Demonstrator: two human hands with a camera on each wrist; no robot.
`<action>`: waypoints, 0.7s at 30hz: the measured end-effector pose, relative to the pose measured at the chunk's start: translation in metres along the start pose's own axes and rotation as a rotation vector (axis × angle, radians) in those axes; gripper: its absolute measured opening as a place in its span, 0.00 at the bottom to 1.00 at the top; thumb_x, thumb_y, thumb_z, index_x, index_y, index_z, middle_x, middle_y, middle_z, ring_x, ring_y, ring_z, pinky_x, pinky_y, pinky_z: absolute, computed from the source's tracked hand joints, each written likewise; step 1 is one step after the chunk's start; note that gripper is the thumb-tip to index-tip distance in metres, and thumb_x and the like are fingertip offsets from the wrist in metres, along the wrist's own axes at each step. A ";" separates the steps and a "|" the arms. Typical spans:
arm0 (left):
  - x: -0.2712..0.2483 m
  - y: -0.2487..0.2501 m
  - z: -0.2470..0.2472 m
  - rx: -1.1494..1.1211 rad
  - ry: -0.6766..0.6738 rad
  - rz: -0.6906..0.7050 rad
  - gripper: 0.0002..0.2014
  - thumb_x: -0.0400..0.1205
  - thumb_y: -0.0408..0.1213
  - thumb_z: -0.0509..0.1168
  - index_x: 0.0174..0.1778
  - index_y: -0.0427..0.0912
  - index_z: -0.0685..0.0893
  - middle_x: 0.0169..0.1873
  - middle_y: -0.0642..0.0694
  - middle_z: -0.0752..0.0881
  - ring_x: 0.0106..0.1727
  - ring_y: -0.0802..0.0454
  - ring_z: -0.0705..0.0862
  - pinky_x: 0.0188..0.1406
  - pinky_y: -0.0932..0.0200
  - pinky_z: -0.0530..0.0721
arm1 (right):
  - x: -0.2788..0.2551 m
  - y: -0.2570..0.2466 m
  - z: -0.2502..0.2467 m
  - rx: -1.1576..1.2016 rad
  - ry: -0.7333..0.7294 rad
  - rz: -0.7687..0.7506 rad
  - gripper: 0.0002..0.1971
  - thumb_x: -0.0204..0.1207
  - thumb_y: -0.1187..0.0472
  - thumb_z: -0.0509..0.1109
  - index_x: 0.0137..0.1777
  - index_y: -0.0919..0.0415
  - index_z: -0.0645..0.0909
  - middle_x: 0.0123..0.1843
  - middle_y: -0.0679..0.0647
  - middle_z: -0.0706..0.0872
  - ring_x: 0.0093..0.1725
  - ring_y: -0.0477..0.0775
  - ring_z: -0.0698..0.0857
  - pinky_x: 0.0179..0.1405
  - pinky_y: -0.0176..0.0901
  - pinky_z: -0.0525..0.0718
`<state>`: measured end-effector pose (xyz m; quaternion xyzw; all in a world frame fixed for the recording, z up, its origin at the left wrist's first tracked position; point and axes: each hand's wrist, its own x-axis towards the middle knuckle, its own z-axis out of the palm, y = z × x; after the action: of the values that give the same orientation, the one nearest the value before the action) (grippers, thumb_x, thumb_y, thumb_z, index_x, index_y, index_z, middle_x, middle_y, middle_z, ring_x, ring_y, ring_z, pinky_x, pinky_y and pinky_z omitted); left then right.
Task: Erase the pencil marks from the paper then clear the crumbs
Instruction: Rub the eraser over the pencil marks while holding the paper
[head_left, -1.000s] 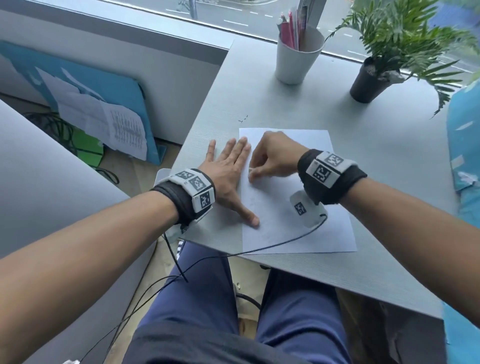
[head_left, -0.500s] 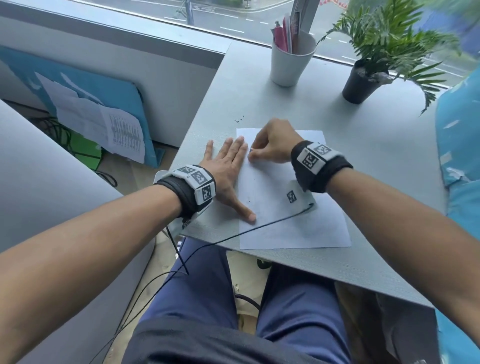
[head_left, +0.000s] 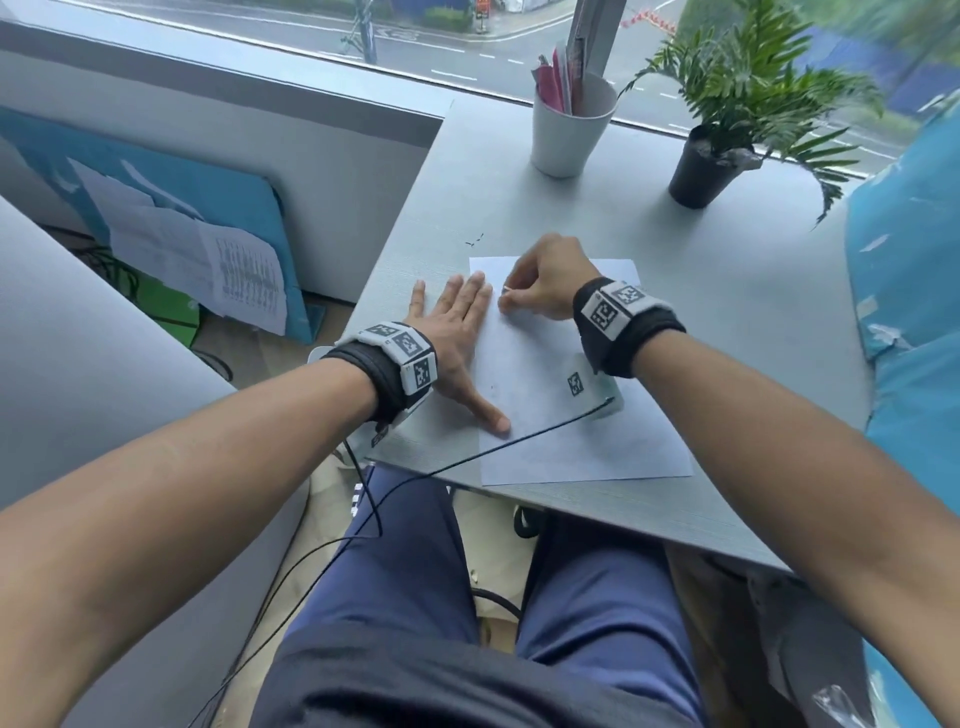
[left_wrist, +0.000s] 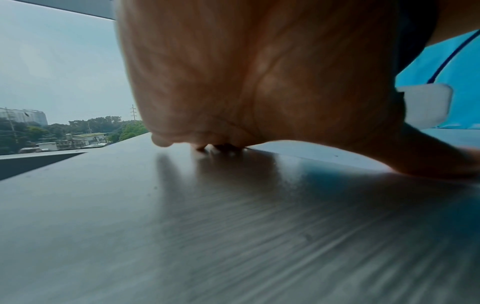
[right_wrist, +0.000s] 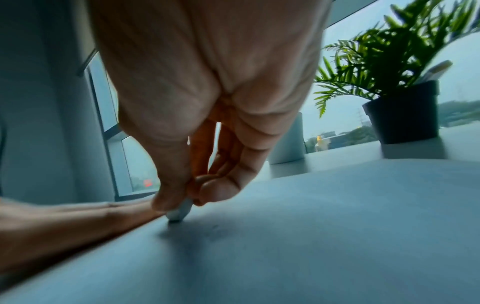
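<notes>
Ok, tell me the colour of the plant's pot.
Black; the pot shows best in the head view.

White paper (head_left: 561, 415), pale grey table (head_left: 727, 312), black pot (head_left: 698, 174).

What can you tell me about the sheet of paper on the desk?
The paper is a plain white sheet lying flat on the grey desk, near its front edge. The left hand presses flat on its left border; the right hand pinches a small white eraser against its upper part. Faint marks show.
</notes>
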<state>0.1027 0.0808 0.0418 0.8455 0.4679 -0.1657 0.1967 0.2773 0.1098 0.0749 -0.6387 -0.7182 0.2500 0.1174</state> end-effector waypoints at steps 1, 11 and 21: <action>0.000 0.000 0.001 0.005 -0.005 -0.001 0.88 0.40 0.89 0.65 0.84 0.43 0.25 0.84 0.48 0.24 0.83 0.46 0.24 0.80 0.30 0.28 | -0.006 0.000 0.004 -0.010 -0.008 -0.024 0.07 0.66 0.59 0.82 0.41 0.63 0.92 0.37 0.55 0.92 0.34 0.49 0.88 0.43 0.44 0.89; 0.003 0.001 0.001 0.008 -0.004 -0.011 0.89 0.38 0.89 0.65 0.84 0.43 0.25 0.83 0.47 0.24 0.83 0.46 0.23 0.79 0.31 0.27 | -0.016 -0.009 0.001 -0.093 -0.219 -0.117 0.05 0.65 0.57 0.81 0.37 0.58 0.91 0.27 0.46 0.86 0.26 0.43 0.80 0.30 0.35 0.77; 0.002 0.005 0.003 0.041 -0.017 -0.018 0.91 0.37 0.88 0.66 0.83 0.41 0.23 0.83 0.45 0.23 0.83 0.42 0.23 0.79 0.29 0.27 | -0.075 -0.015 0.015 -0.160 -0.500 -0.182 0.06 0.64 0.55 0.83 0.35 0.55 0.91 0.30 0.45 0.90 0.29 0.40 0.85 0.30 0.32 0.83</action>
<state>0.1073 0.0786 0.0393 0.8438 0.4701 -0.1843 0.1817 0.2691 0.0321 0.0808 -0.4971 -0.7967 0.3310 -0.0924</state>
